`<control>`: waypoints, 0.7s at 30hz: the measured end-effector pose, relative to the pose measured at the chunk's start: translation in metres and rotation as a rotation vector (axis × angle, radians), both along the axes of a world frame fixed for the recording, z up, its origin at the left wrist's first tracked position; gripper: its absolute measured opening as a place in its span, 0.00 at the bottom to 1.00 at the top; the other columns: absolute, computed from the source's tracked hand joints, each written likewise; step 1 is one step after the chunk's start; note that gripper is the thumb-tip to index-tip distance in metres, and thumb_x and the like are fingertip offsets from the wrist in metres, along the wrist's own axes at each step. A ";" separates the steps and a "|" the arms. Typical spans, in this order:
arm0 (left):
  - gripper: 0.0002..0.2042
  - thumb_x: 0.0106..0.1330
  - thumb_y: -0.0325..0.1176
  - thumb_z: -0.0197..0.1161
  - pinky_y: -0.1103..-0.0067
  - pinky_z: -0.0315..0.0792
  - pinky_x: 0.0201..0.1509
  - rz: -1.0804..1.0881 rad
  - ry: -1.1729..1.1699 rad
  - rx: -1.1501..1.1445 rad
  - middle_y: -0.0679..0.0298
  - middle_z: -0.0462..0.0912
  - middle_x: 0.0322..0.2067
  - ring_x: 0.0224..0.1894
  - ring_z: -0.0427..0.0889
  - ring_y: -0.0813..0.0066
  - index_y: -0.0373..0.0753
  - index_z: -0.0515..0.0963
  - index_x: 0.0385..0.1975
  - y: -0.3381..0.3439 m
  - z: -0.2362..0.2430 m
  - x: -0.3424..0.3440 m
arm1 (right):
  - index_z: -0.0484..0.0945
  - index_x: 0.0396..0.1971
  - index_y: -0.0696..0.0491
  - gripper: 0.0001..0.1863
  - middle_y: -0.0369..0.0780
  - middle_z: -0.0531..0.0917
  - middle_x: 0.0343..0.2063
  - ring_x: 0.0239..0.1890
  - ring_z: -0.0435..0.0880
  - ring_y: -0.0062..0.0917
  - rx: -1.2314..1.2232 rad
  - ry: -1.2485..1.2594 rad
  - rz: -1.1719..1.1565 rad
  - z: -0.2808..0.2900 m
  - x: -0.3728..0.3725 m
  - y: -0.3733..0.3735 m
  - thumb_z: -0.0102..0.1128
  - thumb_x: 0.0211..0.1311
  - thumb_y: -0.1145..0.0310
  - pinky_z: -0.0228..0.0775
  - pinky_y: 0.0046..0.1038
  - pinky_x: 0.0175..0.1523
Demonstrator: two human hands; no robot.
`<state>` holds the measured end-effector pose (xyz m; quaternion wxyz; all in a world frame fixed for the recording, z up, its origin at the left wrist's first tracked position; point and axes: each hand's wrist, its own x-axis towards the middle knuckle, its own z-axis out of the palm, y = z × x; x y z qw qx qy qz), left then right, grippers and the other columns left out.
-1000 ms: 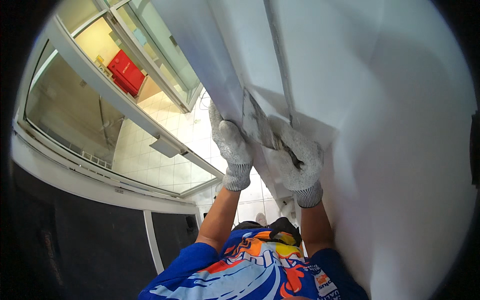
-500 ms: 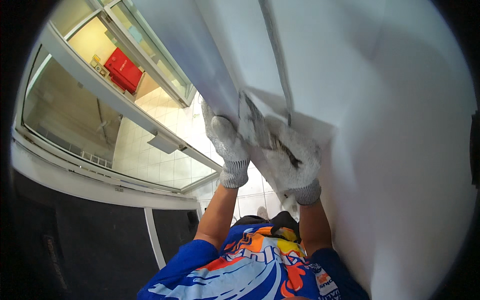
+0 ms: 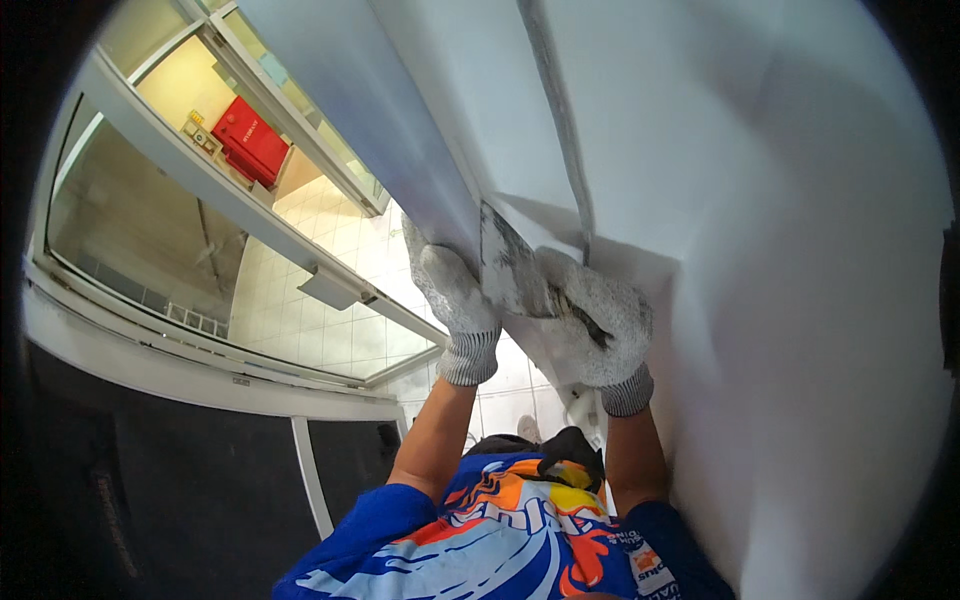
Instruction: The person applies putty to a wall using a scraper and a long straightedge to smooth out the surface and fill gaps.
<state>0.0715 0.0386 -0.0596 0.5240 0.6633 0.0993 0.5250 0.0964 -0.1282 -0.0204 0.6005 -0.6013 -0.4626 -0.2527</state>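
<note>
Scraper (image 3: 512, 268) right at the centre of our view, its broad blade smeared grey and dark, slanting up and left out of the right hand's (image 3: 600, 325) fingers (image 3: 563, 268), and its tip sits by the inner edge of a pale, bluish-white column (image 3: 400, 120). Behind it we've got smooth white surfaces, split by a long grey seam (image 3: 555, 110) that runs down to a small shadowed ledge near the right hand, and a wide white wall (image 3: 820, 260) fills our right side. Over on our left, a pale-framed glass panel (image 3: 140, 235) with dark panels (image 3: 165, 480) below it, and beyond, a red cabinet (image 3: 250, 138) against a yellowish wall; white floor tiles (image 3: 505, 405) show under our arms, above our blue printed shirt (image 3: 480, 545). Now to the hands, both in grey knit gloves: the right fingers are closed around the scraper's dark handle end, while the left hand (image 3: 455, 295) lies at the column's lower edge, thumb on the near side, and we cannot tell how tightly its fingers close, since the column hides part of them.
</note>
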 end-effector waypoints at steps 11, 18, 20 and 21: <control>0.41 0.71 0.64 0.32 0.67 0.62 0.63 0.140 0.129 0.312 0.47 0.69 0.55 0.58 0.69 0.60 0.27 0.57 0.64 -0.010 0.022 -0.005 | 0.79 0.51 0.57 0.26 0.41 0.83 0.27 0.23 0.81 0.26 0.094 -0.047 -0.050 -0.004 0.001 0.004 0.72 0.49 0.67 0.74 0.26 0.31; 0.40 0.71 0.63 0.32 0.67 0.63 0.63 0.058 0.030 0.052 0.48 0.69 0.55 0.58 0.70 0.61 0.27 0.55 0.65 -0.001 0.002 0.001 | 0.79 0.52 0.57 0.26 0.41 0.83 0.26 0.19 0.79 0.24 0.012 -0.021 -0.037 0.002 -0.004 -0.001 0.71 0.49 0.70 0.73 0.25 0.28; 0.40 0.71 0.63 0.32 0.67 0.62 0.63 0.120 0.064 0.166 0.48 0.69 0.55 0.58 0.70 0.61 0.27 0.55 0.65 -0.007 0.010 0.000 | 0.79 0.52 0.57 0.27 0.40 0.83 0.25 0.19 0.78 0.23 -0.022 0.013 -0.034 0.004 -0.002 -0.004 0.72 0.48 0.69 0.72 0.25 0.28; 0.40 0.71 0.63 0.33 0.67 0.62 0.63 0.143 0.073 0.203 0.48 0.69 0.55 0.58 0.69 0.61 0.27 0.55 0.65 -0.010 0.015 0.000 | 0.79 0.52 0.57 0.28 0.40 0.82 0.24 0.19 0.78 0.23 -0.033 -0.005 -0.033 0.008 0.001 -0.006 0.72 0.48 0.69 0.72 0.25 0.27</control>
